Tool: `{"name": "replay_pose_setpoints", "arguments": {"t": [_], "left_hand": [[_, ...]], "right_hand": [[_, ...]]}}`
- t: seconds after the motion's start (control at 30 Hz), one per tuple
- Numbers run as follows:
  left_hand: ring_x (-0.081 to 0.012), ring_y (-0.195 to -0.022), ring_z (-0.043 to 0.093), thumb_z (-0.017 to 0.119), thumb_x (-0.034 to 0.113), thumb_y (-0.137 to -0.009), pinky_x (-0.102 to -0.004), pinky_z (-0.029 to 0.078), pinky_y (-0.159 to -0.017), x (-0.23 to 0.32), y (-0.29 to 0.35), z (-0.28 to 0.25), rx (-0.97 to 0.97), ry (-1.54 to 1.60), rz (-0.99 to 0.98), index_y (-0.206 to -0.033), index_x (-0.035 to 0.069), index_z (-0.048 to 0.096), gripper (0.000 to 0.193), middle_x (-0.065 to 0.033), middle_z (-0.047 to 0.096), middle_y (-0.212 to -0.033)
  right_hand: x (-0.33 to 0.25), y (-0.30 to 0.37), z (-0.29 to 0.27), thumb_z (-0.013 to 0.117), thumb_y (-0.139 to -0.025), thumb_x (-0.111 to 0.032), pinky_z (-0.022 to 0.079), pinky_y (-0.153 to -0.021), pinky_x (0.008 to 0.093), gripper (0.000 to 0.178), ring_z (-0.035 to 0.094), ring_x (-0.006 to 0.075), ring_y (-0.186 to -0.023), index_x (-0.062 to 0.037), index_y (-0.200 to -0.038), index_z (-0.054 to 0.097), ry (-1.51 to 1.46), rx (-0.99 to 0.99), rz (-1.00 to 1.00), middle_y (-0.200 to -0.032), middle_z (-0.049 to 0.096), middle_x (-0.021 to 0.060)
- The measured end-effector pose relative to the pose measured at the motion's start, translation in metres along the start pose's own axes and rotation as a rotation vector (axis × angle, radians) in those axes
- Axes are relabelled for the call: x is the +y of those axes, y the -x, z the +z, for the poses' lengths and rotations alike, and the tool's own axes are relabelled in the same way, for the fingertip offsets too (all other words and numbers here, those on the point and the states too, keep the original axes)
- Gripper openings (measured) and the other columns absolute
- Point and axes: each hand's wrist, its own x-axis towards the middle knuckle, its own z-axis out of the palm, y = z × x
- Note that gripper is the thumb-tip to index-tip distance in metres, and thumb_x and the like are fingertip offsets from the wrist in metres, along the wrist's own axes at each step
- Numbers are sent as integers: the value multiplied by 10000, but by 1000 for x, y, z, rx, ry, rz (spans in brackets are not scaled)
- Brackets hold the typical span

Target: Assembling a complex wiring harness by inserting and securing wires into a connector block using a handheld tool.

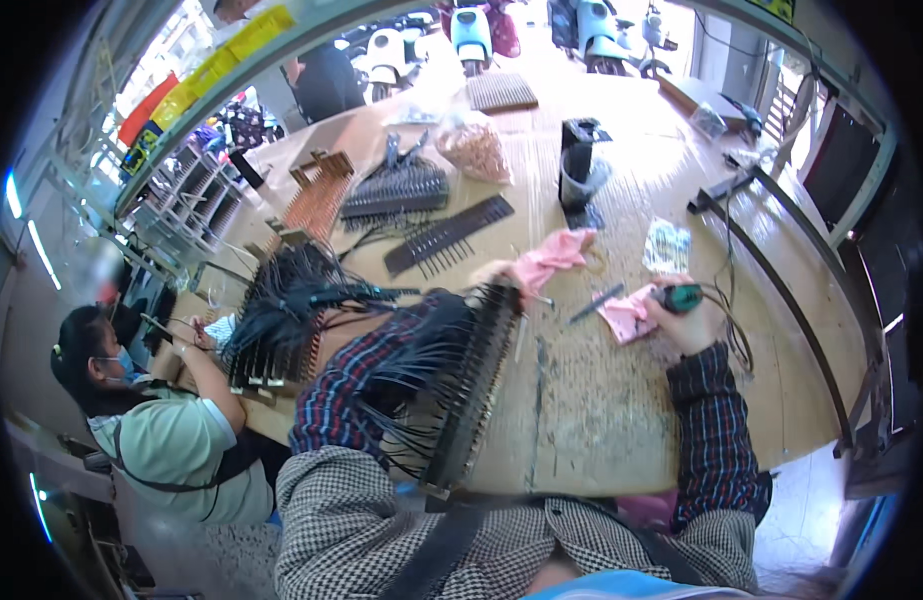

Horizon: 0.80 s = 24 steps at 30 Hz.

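The dark rack point(474, 385) is hiding part of the left hand point(495, 270), so its grip is being lost from view. Dark wires point(427, 365) are covering part of the left sleeve point(344, 390). The right hand point(690, 326) is masking part of the green tool point(679, 297). In the clear bag point(462, 124), small pieces point(476, 153) are blurring together. A blue scooter point(599, 30) is running past the upper edge.

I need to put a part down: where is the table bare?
The pale wooden table is bare between your dark plaid right sleeve and the inner curved black metal bar, and right of the tall black stand, though glare brightens that patch. The left side is crowded with tangled black wires and a long black slatted rack.
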Motion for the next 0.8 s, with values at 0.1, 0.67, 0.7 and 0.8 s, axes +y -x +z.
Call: {"name": "replay_pose_setpoints", "arguments": {"t": [0.1,0.67,0.7,0.8], "left_hand": [[-295,-722,601,388,372,-906,-373,494,-737,8,-10,33,-46,122,-30,-849,-63,603,489,-188,623,-779],[-162,-1012,567,315,444,-965,-288,457,-858,185,82,144,-246,-934,335,-1172,40,563,518,-96,608,-1090],[-163,-987,576,314,448,-965,-291,464,-851,193,96,161,-272,-942,410,-1154,40,571,517,-96,613,-1070],[-161,-905,593,337,470,-952,-270,490,-783,209,144,206,-404,-865,672,-1040,23,590,521,-87,619,-981]], "right_hand": [[11,-1,-1,690,-700,-101,440,-798,288,284,565,188,-876,-16,-955,599,56,14,-157,-922,578,86],[12,-5,4,675,-727,-128,451,-763,291,293,560,167,-850,-15,-983,589,-8,4,-61,-928,576,75],[14,-3,3,674,-729,-128,454,-759,291,296,561,163,-855,-16,-989,588,-12,-2,-30,-942,580,75],[3,-1,2,673,-735,-134,458,-760,293,320,566,162,-879,-22,-1021,581,16,-41,13,-991,582,85]]}}
